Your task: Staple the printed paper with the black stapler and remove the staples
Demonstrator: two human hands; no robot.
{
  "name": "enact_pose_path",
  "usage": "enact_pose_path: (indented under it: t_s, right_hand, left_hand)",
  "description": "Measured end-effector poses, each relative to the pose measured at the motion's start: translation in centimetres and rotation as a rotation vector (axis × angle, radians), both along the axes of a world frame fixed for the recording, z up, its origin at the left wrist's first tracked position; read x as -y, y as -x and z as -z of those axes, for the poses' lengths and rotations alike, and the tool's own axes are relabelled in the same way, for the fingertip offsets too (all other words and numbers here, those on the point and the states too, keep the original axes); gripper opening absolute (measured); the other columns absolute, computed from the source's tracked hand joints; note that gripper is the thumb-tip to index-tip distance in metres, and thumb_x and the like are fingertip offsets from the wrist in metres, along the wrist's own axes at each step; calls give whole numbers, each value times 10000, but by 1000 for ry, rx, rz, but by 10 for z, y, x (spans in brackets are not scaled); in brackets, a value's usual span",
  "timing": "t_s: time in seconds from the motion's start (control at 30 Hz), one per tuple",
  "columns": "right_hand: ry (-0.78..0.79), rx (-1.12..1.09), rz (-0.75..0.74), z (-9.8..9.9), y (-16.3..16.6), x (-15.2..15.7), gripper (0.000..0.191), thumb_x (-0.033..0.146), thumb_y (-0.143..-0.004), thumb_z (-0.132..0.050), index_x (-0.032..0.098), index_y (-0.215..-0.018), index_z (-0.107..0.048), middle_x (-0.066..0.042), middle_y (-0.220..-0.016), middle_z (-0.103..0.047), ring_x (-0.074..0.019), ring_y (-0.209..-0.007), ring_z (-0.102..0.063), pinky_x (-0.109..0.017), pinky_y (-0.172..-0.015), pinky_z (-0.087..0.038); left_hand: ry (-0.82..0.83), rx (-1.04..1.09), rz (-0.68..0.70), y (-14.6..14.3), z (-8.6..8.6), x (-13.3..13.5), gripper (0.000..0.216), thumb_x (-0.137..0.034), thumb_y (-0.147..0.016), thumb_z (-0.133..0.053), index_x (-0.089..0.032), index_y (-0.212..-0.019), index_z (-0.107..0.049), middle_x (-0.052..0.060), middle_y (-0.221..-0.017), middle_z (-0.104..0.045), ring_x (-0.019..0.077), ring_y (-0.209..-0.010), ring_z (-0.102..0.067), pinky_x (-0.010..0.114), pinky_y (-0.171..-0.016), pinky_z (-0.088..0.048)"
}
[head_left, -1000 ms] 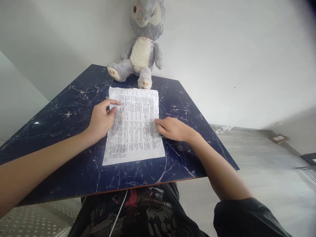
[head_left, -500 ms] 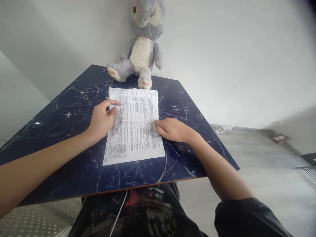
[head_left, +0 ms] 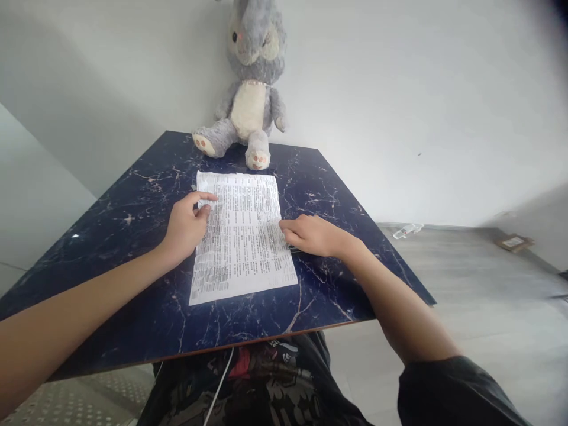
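A printed sheet of paper [head_left: 242, 236], creased and covered in dense lines of text, lies on the dark blue marbled table [head_left: 146, 313]. My left hand [head_left: 186, 225] rests at its left edge, with the index finger stretched over the upper left of the print and the thumb apart below it. At the right edge, my right hand [head_left: 313, 234] has its fingers curled together, the index finger and thumb closed on the paper's margin. The undersides of both hands are hidden.
A grey plush toy [head_left: 251, 103] sits at the table's far end against the white wall [head_left: 390, 106]. On the floor to the right lie a clear plastic item [head_left: 407, 231] and a brown cardboard piece [head_left: 513, 242]. A white cord [head_left: 218, 387] hangs over my dark clothing.
The camera view has tilted up slightly, so the table and toy appear lower. Both hands keep their places at the sheet's two edges.
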State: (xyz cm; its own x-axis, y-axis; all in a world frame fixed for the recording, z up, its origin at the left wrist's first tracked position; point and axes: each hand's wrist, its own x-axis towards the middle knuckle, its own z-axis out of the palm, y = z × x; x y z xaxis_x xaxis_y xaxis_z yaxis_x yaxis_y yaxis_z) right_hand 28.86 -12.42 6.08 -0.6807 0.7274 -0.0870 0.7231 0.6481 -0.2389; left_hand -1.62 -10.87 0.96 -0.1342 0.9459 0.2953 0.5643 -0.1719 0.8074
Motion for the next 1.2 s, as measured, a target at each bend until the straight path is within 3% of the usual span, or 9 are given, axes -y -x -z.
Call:
enact_pose_path:
  t_s: [0.13,0.27,0.37,0.5,0.67,0.77,0.97,1.07,1.2]
  right_hand:
    - [81,-82,17,-9,-12,-2,302,324,-1074,-349,213,-804,-421,7,-666,-493,-144,-598,-399,-349,-641,-222]
    - [27,-58,143,-8,-27,-10,324,361,-1078,-355,213,-796,-411,-5,-676,-516,-150,-587,-397,-350,-632,-221]
    - [4,-74,239,-6,-44,-21,362,415,-1087,-356,215,-793,-427,-20,-695,-543,-167,-616,-439,-351,-648,-246]
    - [76,-156,210,-4,-61,-36,457,575,-1089,-344,222,-825,-466,-29,-780,-592,-194,-712,-519,-349,-699,-312]
    - [103,-168,216,-5,-69,-40,484,699,-1023,-444,234,-898,-498,0,-743,-559,-182,-647,-476,-346,-655,-322]
    - [105,-149,206,-6,-75,-40,454,691,-982,-540,238,-1005,-530,-10,-794,-606,-192,-668,-507,-349,-651,-337]
    - [241,-53,180,-7,-90,-44,325,485,-869,-743,229,-989,-583,-39,-853,-667,-194,-679,-568,-347,-625,-361]
    - [114,-124,250,-9,-82,-44,272,455,-905,-688,214,-866,-569,-48,-804,-649,-192,-671,-563,-357,-634,-368]
    - [-46,-404,412,-10,-49,-35,238,425,-935,-634,201,-900,-564,-60,-843,-666,-201,-727,-603,-354,-658,-405]
  left_hand:
    - [52,-154,29,3,2,-5,295,-195,-938,-554,-241,-1177,-720,-21,-624,-516,152,-484,-442,280,-503,-373]
    - [-19,-352,127,2,1,-3,333,-199,-938,-552,-229,-1240,-687,87,-1094,-681,271,-982,-676,422,-912,-548]
    - [-27,-517,145,2,5,0,411,-281,-966,-556,-210,-1362,-643,155,-1345,-598,365,-1265,-588,536,-1097,-483]
    - [-21,-703,88,7,12,0,497,-362,-976,-577,-165,-1432,-605,224,-1548,-467,484,-1459,-403,654,-1166,-401]
    - [-207,-693,274,8,5,-2,335,-304,-1010,-493,-174,-1219,-720,187,-1487,-562,407,-1401,-504,608,-1167,-433]
    - [-177,-628,439,4,0,0,321,-297,-1030,-459,-214,-1122,-755,124,-1336,-678,322,-1232,-636,547,-1092,-517]
    - [-54,-614,572,5,0,2,334,-394,-1033,-532,-274,-1236,-769,75,-1373,-703,311,-1302,-615,577,-1129,-495]
    - [-28,-632,630,9,0,3,386,-482,-1012,-589,-309,-1320,-744,79,-1481,-638,351,-1393,-544,621,-1150,-461]
    - [-17,-671,718,2,0,11,520,-578,-989,-617,-345,-1453,-639,81,-1619,-495,380,-1492,-431,625,-1187,-408]
